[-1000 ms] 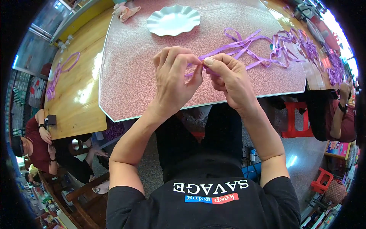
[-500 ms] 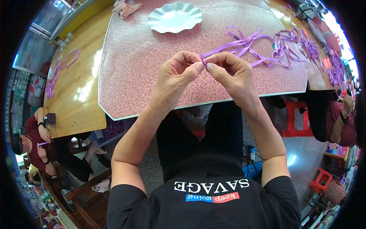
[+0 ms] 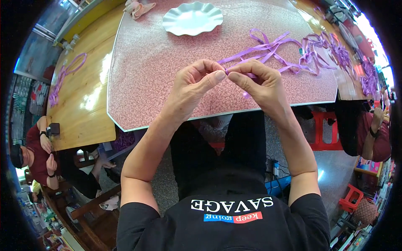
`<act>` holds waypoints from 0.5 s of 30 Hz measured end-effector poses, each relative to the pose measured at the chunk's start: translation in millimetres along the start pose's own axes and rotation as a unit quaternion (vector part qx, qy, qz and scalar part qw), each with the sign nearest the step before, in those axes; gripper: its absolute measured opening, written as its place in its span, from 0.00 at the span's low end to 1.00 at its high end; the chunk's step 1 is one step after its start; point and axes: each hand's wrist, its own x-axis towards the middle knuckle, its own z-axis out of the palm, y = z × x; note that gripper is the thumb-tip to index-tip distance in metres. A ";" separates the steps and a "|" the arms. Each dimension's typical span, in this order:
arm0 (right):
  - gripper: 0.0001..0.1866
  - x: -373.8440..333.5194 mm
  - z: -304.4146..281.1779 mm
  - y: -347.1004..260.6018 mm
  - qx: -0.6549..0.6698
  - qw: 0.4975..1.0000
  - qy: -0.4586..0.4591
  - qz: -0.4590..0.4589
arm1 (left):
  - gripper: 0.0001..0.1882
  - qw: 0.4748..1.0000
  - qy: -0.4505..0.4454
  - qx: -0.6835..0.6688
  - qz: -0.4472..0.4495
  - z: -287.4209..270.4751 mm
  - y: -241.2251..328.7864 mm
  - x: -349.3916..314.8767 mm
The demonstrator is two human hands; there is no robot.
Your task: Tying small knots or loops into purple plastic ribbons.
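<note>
A purple ribbon (image 3: 240, 55) is pinched above the near part of the pink-patterned table (image 3: 146, 88), with a small knot-like bit between my fingertips. My left hand (image 3: 197, 79) is closed, thumb against forefinger, on one side of that bit. My right hand (image 3: 260, 81) pinches it from the other side, fingers curled. From my hands the ribbon runs back and right into a loose tangle of purple ribbon (image 3: 289, 62). A short purple end (image 3: 246, 95) hangs below my right hand. What lies exactly under the fingertips is too small to make out.
A white scalloped plate (image 3: 192, 19) stands at the back, left of the tangle. A pink cloth item (image 3: 138, 9) lies at the far left corner. More purple ribbon (image 3: 63, 81) rests on the wooden table (image 3: 83, 121). People sit at both sides; a red stool (image 3: 324, 131) stands right.
My fingertips have shifted slightly, and my hands have drawn a little apart around the ribbon. A purple end now shows below my right hand.
</note>
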 end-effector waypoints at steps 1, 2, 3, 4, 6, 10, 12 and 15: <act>0.08 0.1 -2.8 0.5 -0.013 1.000 -0.012 0.000 | 0.10 1.000 -0.001 0.001 -0.009 0.1 0.0 -0.3; 0.09 0.2 -4.4 0.8 -0.026 0.999 -0.024 0.000 | 0.10 1.000 -0.001 0.001 -0.009 -0.1 -1.0 -0.9; 0.09 0.5 -4.7 0.9 -0.025 0.999 -0.023 0.000 | 0.10 1.000 -0.004 0.002 -0.021 -0.7 -3.1 -1.8; 0.09 1.8 -4.6 0.6 -0.025 0.998 -0.033 0.036 | 0.10 0.999 -0.007 0.004 -0.033 -1.0 -4.2 -1.7; 0.09 2.7 -3.2 -1.0 -0.025 0.996 -0.043 0.072 | 0.10 1.000 -0.004 -0.002 -0.028 0.5 -5.6 -1.3; 0.08 2.7 0.4 -7.3 -0.044 0.997 -0.027 0.050 | 0.09 1.000 -0.001 -0.005 -0.015 0.5 -5.2 0.2; 0.08 1.9 1.4 -7.2 -0.036 0.997 -0.025 0.055 | 0.09 1.000 0.001 -0.002 -0.018 -0.1 -4.9 -0.2; 0.08 0.2 2.2 -6.8 -0.041 0.998 -0.016 0.047 | 0.09 1.000 0.003 -0.004 -0.020 0.6 -4.9 0.7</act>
